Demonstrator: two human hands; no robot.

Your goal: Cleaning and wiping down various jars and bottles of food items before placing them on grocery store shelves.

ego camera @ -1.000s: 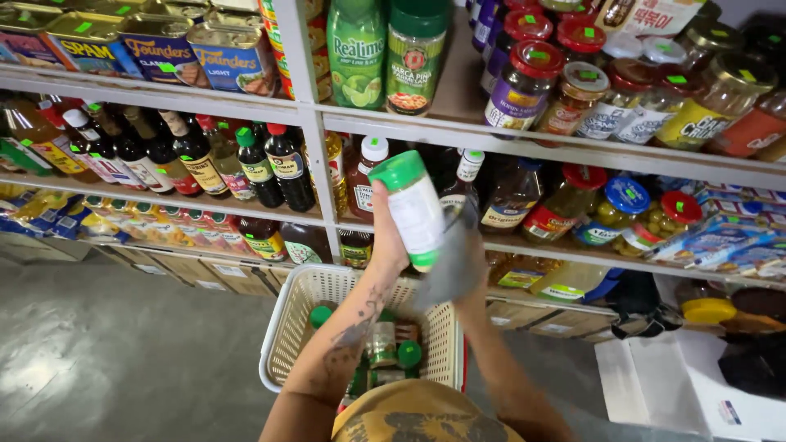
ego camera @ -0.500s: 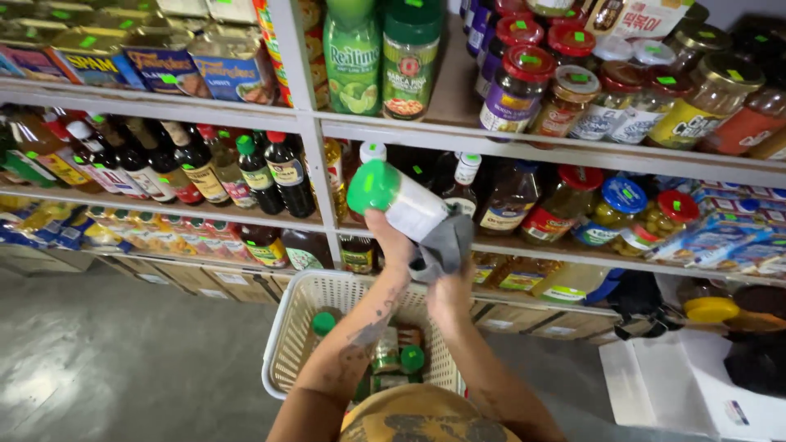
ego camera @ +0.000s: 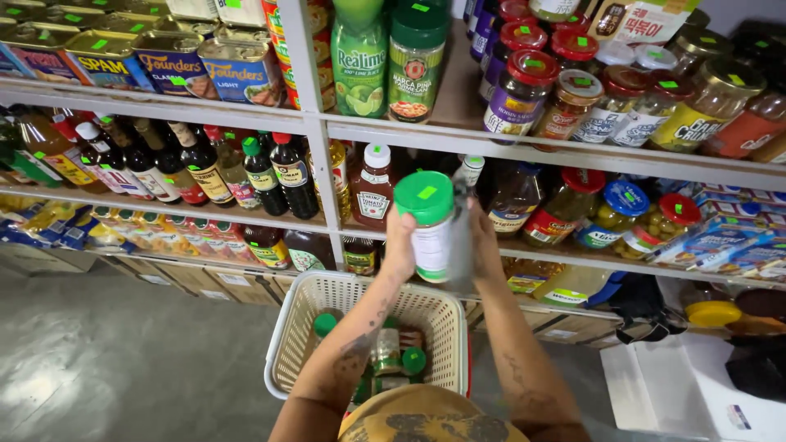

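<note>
A white container with a green lid (ego camera: 429, 223) is held upright in front of the middle shelf. My left hand (ego camera: 400, 245) grips its left side. My right hand (ego camera: 485, 245) presses a grey cloth (ego camera: 459, 245) against its right side. Directly below hangs a white plastic basket (ego camera: 282, 354) with several green-lidded jars (ego camera: 413, 360) inside. My forearms partly hide the basket's contents.
Metal shelves (ego camera: 524, 147) hold tins at top left, dark sauce bottles (ego camera: 205, 168) on the middle left, and jars with red and blue lids on the right. A white box (ego camera: 688, 393) stands on the floor at lower right. Grey floor lies to the left.
The container has swung from tilted left to upright with its lid toward me. My right hand with the cloth has moved up onto its right side.
</note>
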